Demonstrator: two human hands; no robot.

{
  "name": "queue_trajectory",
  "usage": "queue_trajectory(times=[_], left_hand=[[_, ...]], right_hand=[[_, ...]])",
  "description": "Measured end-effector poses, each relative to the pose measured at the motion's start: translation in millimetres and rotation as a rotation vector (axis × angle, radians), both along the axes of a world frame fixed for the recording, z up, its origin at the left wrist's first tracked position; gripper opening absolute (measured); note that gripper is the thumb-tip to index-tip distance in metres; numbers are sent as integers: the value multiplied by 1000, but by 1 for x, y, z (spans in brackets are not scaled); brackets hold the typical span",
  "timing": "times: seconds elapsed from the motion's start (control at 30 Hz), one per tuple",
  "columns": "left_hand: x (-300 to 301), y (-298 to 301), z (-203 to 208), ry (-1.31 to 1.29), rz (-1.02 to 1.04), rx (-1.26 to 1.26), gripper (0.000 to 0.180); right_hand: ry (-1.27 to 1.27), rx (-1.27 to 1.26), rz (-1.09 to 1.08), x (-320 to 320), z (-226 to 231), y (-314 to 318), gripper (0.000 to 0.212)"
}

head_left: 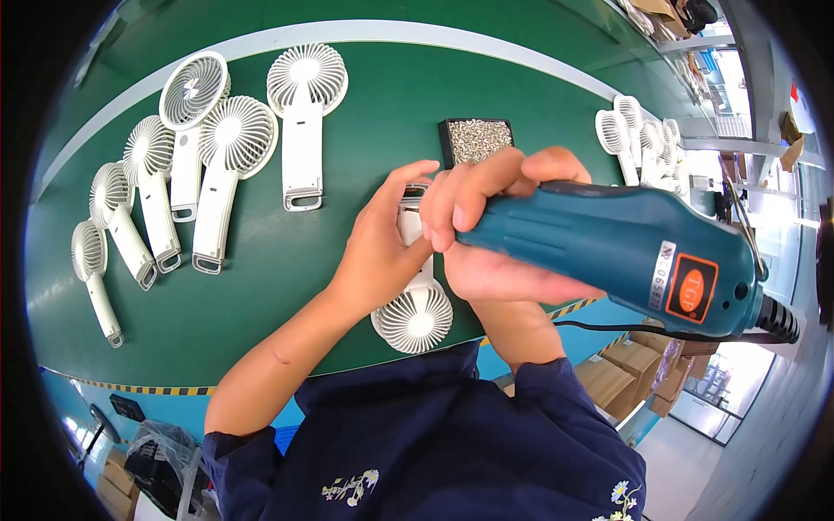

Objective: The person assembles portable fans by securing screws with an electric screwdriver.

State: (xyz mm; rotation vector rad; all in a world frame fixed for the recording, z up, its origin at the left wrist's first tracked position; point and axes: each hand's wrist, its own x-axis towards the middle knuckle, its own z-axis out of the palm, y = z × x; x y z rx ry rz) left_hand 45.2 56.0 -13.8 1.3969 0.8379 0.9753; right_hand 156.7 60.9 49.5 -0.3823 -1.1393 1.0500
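Note:
My right hand is wrapped round a teal electric screwdriver, which lies across the view with its cord end to the right. Its tip is hidden behind my fingers. My left hand grips the handle of a white handheld fan on the green table. The round grille of this fan points toward me, and its handle end sits between my two hands, partly covered by them. Just beyond my right hand stands a black tray filled with small metal screws.
Several white handheld fans lie spread over the left of the table, handles toward me. More white fans are bunched at the far right. A black cord runs at the right, past cardboard boxes below the table edge.

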Motion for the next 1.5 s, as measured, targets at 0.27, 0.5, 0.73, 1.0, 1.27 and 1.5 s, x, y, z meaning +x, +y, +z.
queue_trajectory(times=[0.27,0.5,0.73,1.0,1.27,1.5], left_hand=[[6,1,-15,-74,4,-7,58],[6,-2,-10,-70,29,-2,61],[3,2,8,-117,-47,-149,72],[-15,-9,36,-9,-220,151,100],[-33,-43,66,22,-556,166,105],[-50,-70,41,83,-791,56,91]], right_hand=[[648,-239,-269,-49,21,0,101],[675,-161,-214,-41,7,4,102],[156,4,-3,17,8,6,91],[-684,-731,-178,48,22,-37,48],[-647,-955,230,71,30,-86,55],[-908,-650,248,41,8,-117,35]])
